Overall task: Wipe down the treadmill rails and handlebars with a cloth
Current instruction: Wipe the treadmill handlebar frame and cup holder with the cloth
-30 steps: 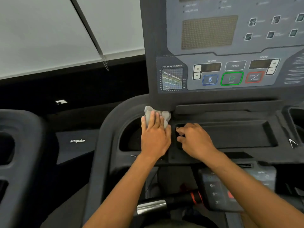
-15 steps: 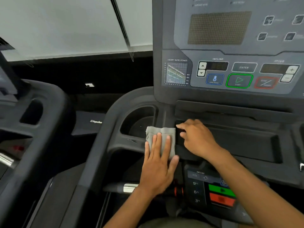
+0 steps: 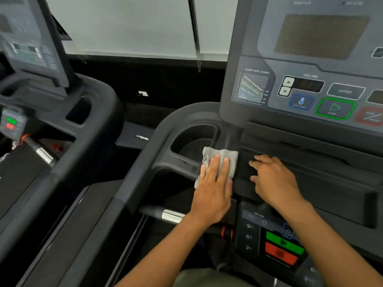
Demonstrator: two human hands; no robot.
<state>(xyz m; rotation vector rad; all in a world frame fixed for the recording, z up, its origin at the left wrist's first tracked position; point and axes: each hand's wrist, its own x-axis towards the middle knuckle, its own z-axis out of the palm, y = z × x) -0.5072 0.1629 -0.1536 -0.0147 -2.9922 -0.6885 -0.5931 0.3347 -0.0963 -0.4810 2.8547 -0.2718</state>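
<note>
A grey cloth (image 3: 227, 160) lies flat on the treadmill's black console frame, just right of the left cup holder (image 3: 193, 139). My left hand (image 3: 213, 193) presses down on it with the fingers spread, covering the cloth's lower part. To the right, my right hand (image 3: 273, 179) rests palm down on the dark console tray (image 3: 331, 183), holding nothing. The left side rail (image 3: 132, 183) curves from the cup holder down toward me. A handlebar (image 3: 172, 216) with a chrome band and red ring runs below my left wrist.
The control panel (image 3: 310, 79) with incline buttons and green start button stands upright behind the tray. A lower keypad (image 3: 275, 239) with green and red buttons sits under my right forearm. A second treadmill (image 3: 51, 121) stands at the left, across a narrow gap.
My left hand has pulled the cloth from the base of the panel back toward me along the frame beside the cup holder. My view has swung left. My right hand has stayed on the tray.
</note>
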